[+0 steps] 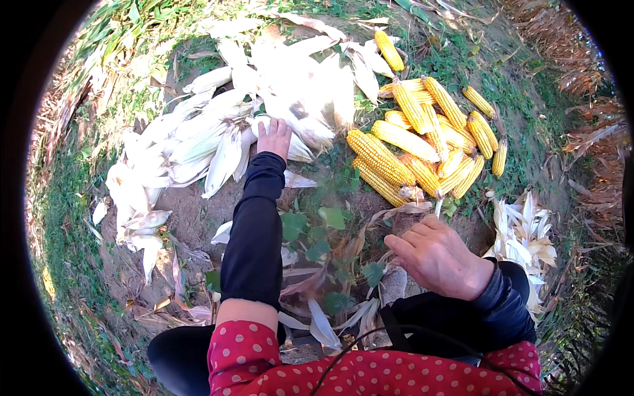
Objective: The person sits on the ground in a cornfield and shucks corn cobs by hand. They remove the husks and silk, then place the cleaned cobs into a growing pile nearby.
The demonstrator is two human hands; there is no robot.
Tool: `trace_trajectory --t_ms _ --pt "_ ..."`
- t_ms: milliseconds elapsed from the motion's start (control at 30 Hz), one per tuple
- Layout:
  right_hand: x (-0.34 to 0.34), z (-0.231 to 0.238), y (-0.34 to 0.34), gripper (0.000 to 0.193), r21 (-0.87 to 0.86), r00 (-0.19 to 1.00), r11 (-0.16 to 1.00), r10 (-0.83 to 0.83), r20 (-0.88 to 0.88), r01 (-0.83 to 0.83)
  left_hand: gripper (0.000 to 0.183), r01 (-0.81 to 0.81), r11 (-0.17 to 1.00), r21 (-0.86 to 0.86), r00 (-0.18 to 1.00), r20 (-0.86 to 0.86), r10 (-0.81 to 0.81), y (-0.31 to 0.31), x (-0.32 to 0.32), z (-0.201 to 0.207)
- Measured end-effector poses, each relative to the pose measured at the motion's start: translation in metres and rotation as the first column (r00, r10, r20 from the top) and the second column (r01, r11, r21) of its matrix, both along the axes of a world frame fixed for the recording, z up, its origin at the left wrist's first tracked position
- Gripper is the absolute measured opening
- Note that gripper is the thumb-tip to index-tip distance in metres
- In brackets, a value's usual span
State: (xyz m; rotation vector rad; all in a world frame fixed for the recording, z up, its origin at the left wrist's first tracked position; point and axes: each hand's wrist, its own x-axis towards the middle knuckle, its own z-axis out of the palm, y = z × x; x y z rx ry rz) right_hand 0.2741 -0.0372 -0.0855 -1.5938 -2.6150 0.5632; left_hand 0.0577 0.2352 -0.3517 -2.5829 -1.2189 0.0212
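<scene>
Reaching forward, your left hand (274, 137) stretches out at the end of a black sleeve and lands on the pile of pale unhusked corn ears (264, 99) spread over the bare ground ahead of you. Its fingers press down among the white husks, touching the near edge of the pile; you cannot tell from this angle whether they have closed around a single ear or only rest on top.

Your right hand (439, 254) hangs lower and closer to you, above your right knee, fingers loosely curled and pointing left, with nothing visibly in it. It sits near the lower edge of the heap of yellow husked cobs (422, 138), but apart from them.

That yellow heap lies to the right of the white pile, with a strip of soil and a few green leafy weeds (323, 231) between the two. One lone yellow cob (389, 50) lies farther off, beyond the husks. A small cluster of stripped dry husks (525, 231) lies just right of your right hand. Red polka-dot fabric (343, 369) covers your upper arms at the bottom edge, and grass borders the patch on the left.
</scene>
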Motion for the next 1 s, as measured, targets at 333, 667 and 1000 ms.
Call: trace_trajectory --t_ms 333,667,1000 --pt "-0.003 0.007 -0.004 0.032 0.069 1.0 0.998 -0.002 -0.005 0.002 0.063 -0.303 0.772 -0.559 0.84 0.226 0.493 -0.054 -0.036 0.028" --pt "-0.042 0.004 -0.01 0.059 -0.28 0.679 0.924 -0.38 -0.628 0.258 0.044 0.671 0.594 -0.443 -0.373 0.49 0.788 -0.176 -0.047 0.211" --pt "-0.113 -0.013 -0.08 0.073 -0.589 0.219 0.775 -0.549 -0.807 -0.229 0.036 0.705 0.588 -0.397 -0.389 0.478 0.788 -0.328 -0.054 0.288"
